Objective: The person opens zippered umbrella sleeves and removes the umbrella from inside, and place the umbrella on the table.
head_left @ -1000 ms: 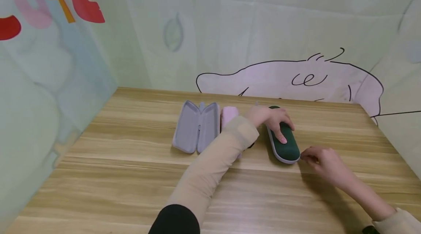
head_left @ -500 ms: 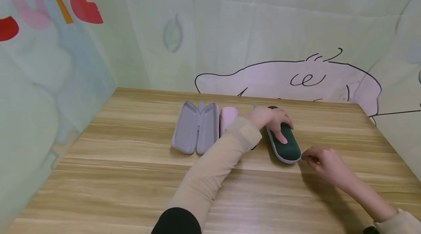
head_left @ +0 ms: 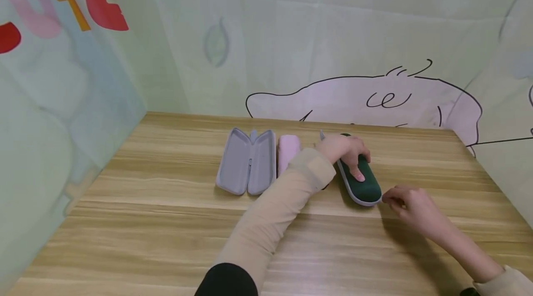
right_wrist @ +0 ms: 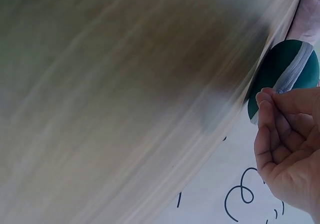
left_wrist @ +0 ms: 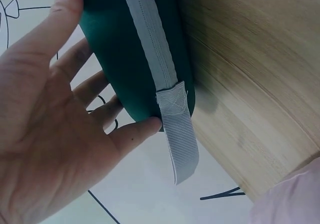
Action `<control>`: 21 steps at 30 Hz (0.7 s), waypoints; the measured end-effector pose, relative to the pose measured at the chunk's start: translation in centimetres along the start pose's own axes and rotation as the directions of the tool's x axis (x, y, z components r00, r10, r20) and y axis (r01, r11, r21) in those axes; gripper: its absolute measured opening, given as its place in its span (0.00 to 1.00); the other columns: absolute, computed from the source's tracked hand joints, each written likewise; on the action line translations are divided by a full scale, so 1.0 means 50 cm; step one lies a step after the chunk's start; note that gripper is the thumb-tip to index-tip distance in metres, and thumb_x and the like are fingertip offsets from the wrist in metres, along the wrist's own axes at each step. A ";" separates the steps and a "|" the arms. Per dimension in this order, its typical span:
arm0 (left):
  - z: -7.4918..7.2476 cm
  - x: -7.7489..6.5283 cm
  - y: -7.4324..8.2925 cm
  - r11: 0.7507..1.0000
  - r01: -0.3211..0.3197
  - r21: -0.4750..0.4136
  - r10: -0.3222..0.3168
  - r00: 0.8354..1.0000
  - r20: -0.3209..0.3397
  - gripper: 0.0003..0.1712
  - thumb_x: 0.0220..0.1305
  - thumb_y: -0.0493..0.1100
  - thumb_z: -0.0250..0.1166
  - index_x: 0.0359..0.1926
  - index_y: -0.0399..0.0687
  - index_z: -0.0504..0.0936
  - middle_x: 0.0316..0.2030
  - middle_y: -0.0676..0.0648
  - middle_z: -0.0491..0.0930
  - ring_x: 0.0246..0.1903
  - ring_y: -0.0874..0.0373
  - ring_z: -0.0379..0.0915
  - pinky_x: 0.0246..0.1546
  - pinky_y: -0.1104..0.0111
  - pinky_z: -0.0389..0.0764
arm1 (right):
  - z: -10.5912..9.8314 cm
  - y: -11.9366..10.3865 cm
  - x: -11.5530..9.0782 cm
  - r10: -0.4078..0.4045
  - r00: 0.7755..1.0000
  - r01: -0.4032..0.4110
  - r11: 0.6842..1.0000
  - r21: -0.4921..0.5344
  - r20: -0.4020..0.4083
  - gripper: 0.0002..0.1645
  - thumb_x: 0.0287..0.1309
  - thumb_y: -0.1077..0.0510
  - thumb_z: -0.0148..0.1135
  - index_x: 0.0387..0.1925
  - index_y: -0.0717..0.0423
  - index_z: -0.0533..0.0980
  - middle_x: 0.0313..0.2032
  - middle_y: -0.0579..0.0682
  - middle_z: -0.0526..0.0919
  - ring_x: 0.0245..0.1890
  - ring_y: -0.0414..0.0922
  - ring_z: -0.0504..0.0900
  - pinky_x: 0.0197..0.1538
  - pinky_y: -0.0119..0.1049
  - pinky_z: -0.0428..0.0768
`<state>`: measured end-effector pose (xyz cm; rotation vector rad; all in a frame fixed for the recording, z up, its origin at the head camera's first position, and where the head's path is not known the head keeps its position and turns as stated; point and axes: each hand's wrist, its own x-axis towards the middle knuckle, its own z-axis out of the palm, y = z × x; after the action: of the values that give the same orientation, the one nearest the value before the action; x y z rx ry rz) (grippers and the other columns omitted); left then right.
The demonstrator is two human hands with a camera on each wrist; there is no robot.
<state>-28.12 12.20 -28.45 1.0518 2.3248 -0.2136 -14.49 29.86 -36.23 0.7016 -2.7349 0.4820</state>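
Observation:
A dark green zippered case (head_left: 364, 189) with a pale grey zipper band (left_wrist: 152, 39) lies lengthwise on the table, its lid down. My left hand (head_left: 351, 155) grips its far part from above, thumb along the top and the other fingers over the far side. At that end a grey ribbed fabric tab (left_wrist: 181, 144) sticks out beside my little finger. My right hand (head_left: 410, 203) is at the near right end; thumb and index fingertip pinch together right at the zipper band (right_wrist: 295, 67), with the zipper pull hidden between them.
Left of the green case, an open grey hard case (head_left: 237, 166) shows both halves. Beside it lies a pink case (head_left: 288, 150), partly covered by the left sleeve (head_left: 266, 212). The wooden table (head_left: 145, 231) meets a printed cloth wall (head_left: 283, 46) at the back.
The left wrist and sleeve have shifted slightly right, and the green case has edged right a little. Both hands keep their holds.

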 end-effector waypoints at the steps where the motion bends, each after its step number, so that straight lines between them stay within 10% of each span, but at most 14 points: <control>1: 0.000 0.000 0.001 1.000 0.003 0.001 -0.003 1.000 -0.002 0.42 0.56 0.71 0.59 0.70 0.73 0.60 0.73 0.58 0.52 0.73 0.64 0.45 0.71 0.67 0.55 | 0.000 0.000 -0.001 -0.003 1.000 0.003 1.000 -0.004 -0.004 0.13 0.41 0.73 0.68 0.23 0.51 0.82 0.23 0.39 0.81 0.24 0.26 0.71 0.26 0.28 0.73; 21: 0.011 0.005 0.018 0.999 0.048 -0.014 -0.048 0.999 -0.016 0.42 0.54 0.73 0.59 0.69 0.74 0.61 0.72 0.59 0.54 0.72 0.63 0.45 0.71 0.66 0.56 | -0.004 0.005 -0.016 0.017 1.000 -0.017 1.000 -0.017 -0.003 0.12 0.42 0.72 0.69 0.24 0.52 0.82 0.23 0.38 0.81 0.24 0.27 0.71 0.26 0.29 0.72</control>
<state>-27.37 12.75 -29.00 0.9958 2.3649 -0.2081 -13.90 30.47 -36.36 0.6734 -2.7413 0.4621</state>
